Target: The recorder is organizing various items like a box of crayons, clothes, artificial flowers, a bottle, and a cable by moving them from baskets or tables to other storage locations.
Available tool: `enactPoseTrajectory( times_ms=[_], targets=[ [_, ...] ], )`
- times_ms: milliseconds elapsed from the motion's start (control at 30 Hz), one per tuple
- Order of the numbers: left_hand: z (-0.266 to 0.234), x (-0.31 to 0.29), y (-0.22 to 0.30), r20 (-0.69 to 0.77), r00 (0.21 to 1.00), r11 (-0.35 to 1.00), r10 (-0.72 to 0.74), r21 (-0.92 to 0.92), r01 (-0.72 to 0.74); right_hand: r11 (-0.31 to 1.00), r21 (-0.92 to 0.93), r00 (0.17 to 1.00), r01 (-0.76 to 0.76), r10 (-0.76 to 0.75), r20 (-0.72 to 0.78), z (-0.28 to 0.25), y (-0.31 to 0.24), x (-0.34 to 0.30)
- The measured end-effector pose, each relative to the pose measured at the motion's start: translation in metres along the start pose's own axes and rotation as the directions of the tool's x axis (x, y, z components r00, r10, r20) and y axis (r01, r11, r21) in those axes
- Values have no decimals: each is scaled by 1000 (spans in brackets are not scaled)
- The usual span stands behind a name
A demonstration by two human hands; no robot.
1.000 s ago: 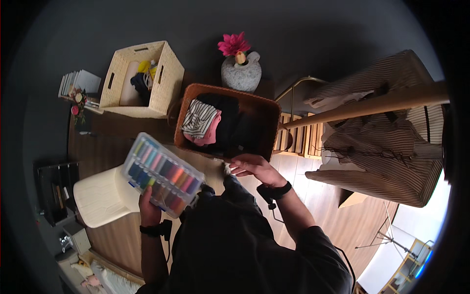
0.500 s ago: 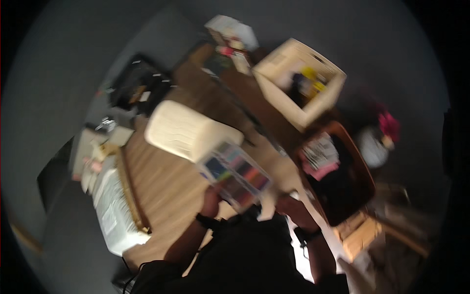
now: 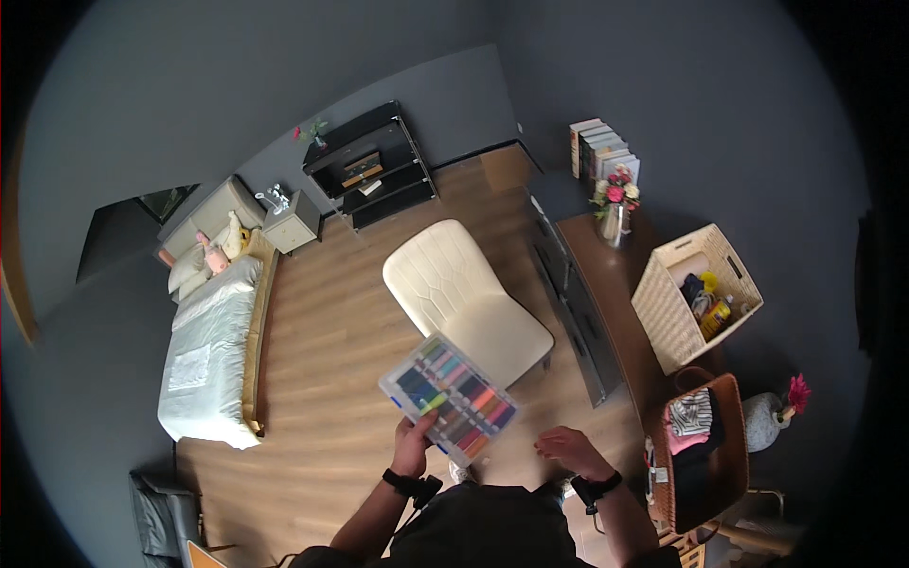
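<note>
My left hand (image 3: 413, 447) grips the lower left edge of a clear plastic organizer box (image 3: 452, 398), thumb on top. Rows of what look like thread spools in many colours fill the box, which is held tilted in front of my body. To the right of the box, my right hand (image 3: 574, 451) is held in the air with its fingers stretched out, touching nothing. Just beyond the box stands a cream padded chair (image 3: 473, 308), partly covered by the box's far corner.
Along the right, a brown cabinet (image 3: 606, 275) carries books (image 3: 603, 151), a flower vase (image 3: 615, 225), a white woven basket (image 3: 656, 308) and a brown basket of clothes (image 3: 739, 445). A bed (image 3: 204, 379), nightstand (image 3: 294, 225) and black shelf (image 3: 398, 189) stand left and far.
The view has swung left and sharpened, so the furniture sits further right in the picture. My left hand keeps hold of the organizer box throughout.
</note>
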State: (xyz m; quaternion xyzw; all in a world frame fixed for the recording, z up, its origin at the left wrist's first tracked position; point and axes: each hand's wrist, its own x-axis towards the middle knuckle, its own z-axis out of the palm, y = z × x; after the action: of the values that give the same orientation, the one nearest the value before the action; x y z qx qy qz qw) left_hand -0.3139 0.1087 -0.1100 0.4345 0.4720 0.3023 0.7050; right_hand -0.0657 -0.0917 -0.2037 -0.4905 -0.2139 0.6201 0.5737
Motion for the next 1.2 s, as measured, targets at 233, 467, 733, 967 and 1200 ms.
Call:
enactPoseTrajectory(
  times_ms=[233,467,733,967,1200],
  targets=[
    [-194,56,7,-77,992,994,104,-30,-107,937,-315,986,150,-119,114,148,40,132],
    [-284,99,63,-131,991,954,-18,-300,-23,877,-445,975,179,-97,202,265,17,245],
    [-372,192,133,-92,995,933,40,-354,-70,815,-567,920,120,123,371,375,6,394],
    [-403,357,214,-185,962,927,201,-283,-248,998,-64,872,-4,35,488,445,-37,597],
    [-420,503,340,-212,957,936,197,-252,-248,993,-94,910,74,-29,413,509,-175,751]
  ],
)
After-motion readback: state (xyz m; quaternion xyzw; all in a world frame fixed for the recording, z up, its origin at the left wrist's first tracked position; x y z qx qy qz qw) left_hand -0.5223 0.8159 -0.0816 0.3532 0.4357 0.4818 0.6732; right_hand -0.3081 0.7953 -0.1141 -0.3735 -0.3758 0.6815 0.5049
